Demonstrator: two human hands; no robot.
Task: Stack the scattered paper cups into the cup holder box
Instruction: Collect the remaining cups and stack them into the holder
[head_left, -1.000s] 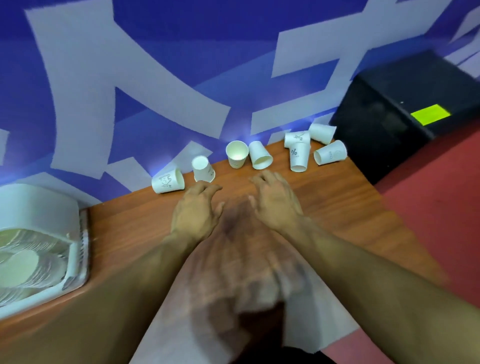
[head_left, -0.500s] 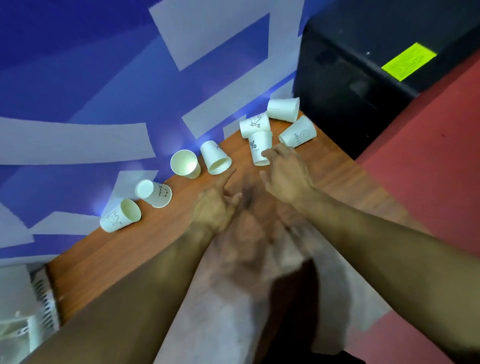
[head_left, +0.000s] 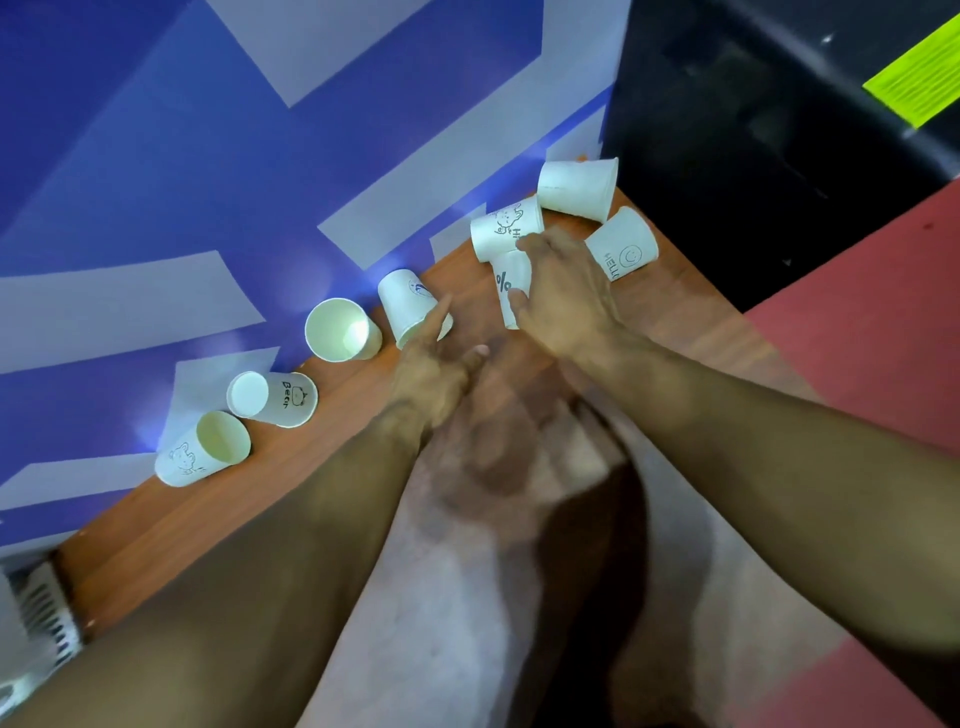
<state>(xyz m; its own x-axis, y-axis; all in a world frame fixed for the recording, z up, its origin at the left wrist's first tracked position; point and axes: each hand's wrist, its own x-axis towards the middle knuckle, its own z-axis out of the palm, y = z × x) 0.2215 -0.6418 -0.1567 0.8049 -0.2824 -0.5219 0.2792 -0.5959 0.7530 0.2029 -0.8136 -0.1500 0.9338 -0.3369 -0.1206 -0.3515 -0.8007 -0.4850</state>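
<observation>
Head view: right hand (head_left: 563, 291) now around percent-marked cup (head_left: 506, 280).

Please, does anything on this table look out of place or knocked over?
Yes. Most paper cups lie tipped on their sides along the wall, such as the Bear cup and the HELLO cup. The plain cup lies at the table's far corner beside the black box. The right hand grips the % cup. No spill shows.

I had both bare forearms stretched forward, converging toward the far side. My left hand (head_left: 431, 364) lay relaxed, index finger extended. My right hand (head_left: 566, 296), farther out, curled over a paper cup (head_left: 503, 283), thumb against its side.
</observation>
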